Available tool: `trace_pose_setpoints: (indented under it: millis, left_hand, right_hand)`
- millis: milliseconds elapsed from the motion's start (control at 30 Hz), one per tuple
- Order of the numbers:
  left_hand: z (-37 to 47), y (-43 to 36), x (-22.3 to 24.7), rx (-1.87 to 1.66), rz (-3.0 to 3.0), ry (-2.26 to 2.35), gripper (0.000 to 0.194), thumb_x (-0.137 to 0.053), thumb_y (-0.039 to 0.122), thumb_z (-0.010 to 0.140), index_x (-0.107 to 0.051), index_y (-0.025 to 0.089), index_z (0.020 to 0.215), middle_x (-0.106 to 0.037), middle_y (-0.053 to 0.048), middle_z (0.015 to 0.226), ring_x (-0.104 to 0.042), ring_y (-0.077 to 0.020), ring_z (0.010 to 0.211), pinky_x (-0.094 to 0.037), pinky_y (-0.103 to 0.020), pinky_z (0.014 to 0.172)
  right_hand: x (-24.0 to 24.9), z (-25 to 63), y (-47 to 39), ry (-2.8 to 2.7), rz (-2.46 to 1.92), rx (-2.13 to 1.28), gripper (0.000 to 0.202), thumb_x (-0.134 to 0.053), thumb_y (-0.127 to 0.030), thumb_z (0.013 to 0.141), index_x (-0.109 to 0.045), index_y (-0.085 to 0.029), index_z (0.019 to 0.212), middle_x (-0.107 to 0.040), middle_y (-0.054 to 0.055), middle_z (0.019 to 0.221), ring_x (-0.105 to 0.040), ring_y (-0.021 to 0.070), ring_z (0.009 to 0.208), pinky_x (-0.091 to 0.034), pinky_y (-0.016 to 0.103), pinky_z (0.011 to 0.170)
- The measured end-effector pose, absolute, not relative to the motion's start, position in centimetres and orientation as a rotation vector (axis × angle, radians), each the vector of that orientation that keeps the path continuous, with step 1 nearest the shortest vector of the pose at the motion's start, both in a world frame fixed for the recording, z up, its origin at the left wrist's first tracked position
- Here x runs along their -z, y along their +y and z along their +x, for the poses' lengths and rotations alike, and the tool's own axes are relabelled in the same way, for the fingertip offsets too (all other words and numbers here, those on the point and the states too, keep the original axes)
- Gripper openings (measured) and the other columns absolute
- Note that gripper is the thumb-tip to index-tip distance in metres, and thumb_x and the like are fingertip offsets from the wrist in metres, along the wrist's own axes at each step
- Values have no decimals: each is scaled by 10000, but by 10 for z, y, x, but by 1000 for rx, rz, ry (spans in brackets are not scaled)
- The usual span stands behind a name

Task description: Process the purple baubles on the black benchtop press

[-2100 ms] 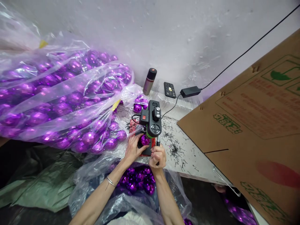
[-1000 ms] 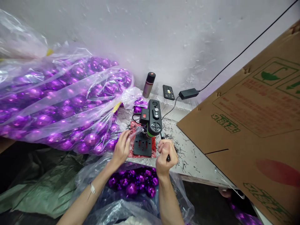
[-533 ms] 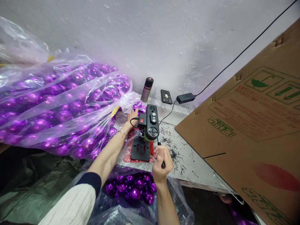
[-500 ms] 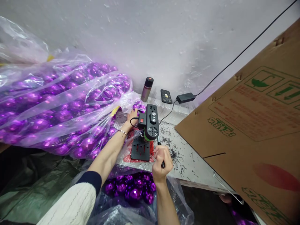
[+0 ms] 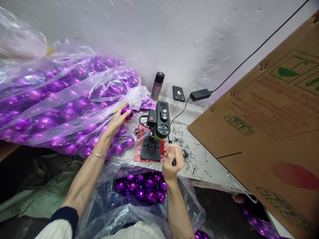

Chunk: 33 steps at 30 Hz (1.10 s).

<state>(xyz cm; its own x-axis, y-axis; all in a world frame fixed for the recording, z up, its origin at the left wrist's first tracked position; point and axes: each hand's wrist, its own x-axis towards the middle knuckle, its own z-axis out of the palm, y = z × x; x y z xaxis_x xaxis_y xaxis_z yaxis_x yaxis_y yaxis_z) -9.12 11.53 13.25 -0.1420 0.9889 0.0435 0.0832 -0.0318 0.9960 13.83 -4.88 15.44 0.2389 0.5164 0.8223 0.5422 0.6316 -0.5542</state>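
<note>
My left hand (image 5: 116, 122) is closed on a shiny purple faceted ball (image 5: 128, 113), beside the gathered neck of a clear plastic bag (image 5: 74, 96) full of such balls. My right hand (image 5: 173, 160) is wrapped around the black-gripped lever (image 5: 174, 162) of a small black bench machine (image 5: 163, 116) with round vents and a red switch. The machine's flat slotted base (image 5: 151, 150) rests on red material. Below the table edge, an open clear bag holds more purple balls (image 5: 147, 189).
A tall flask (image 5: 158, 85), a phone (image 5: 178, 93) and a power adapter (image 5: 200, 95) lie along the wall. Small dark bits (image 5: 191, 152) are scattered on the white tabletop (image 5: 211, 171). A large cardboard box (image 5: 264, 132) leans in on the right.
My left hand has drawn back left from behind the machine to the bag's neck, where a purple ball now shows in its fingers. My right hand keeps its grip on the lever.
</note>
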Motion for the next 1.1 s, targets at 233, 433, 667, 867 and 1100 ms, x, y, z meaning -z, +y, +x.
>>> trace_pose_setpoints:
  millis: [233,433,667,867,1100]
  left_hand:
    - [-69,-16,-117,-1246,750,958,464,-708,436,955,-700,197,1352,-776,-143,1269,-779,-300,1095,-676,-484,957]
    - [-13,-34,-68,-1249,710,1033,656,-861,556,811,-696,209,1343,-758,-133,1382,-744,-308,1243,-633,-450,1056]
    - [-16,-31,-64,-1156,763,1020,678,-813,558,852,-645,258,1437,-768,-108,1323,-806,-247,1011,-682,-370,858]
    - [-18,-27,-66,-1137,577,973,628,-923,406,754,-695,244,1317,-789,-50,1037,-762,-165,770,-673,-309,753]
    - [-4,-16,-45,-1183,1108,1205,806,-904,520,759,-631,213,1453,-778,-58,1050,-676,-154,650,-588,-294,607]
  right_hand:
    - [-151,140,-48,-1385,-982,27,383,-451,-145,1074,-505,-236,706,-548,-21,662,-593,147,653,-441,311,616]
    - [-152,141,-50,-1423,-968,33,363,-446,-110,1059,-505,-233,722,-566,-19,678,-601,139,662,-443,298,610]
    - [-152,141,-51,-1426,-974,36,367,-451,-109,1046,-508,-237,707,-544,-20,652,-606,152,665,-454,306,612]
    - [-150,141,-51,-1431,-978,38,362,-447,-114,1051,-498,-241,715,-530,-21,652,-602,153,672,-453,311,619]
    - [-151,142,-52,-1448,-971,36,353,-446,-91,1050,-493,-236,731,-541,-26,680,-600,137,683,-452,293,629]
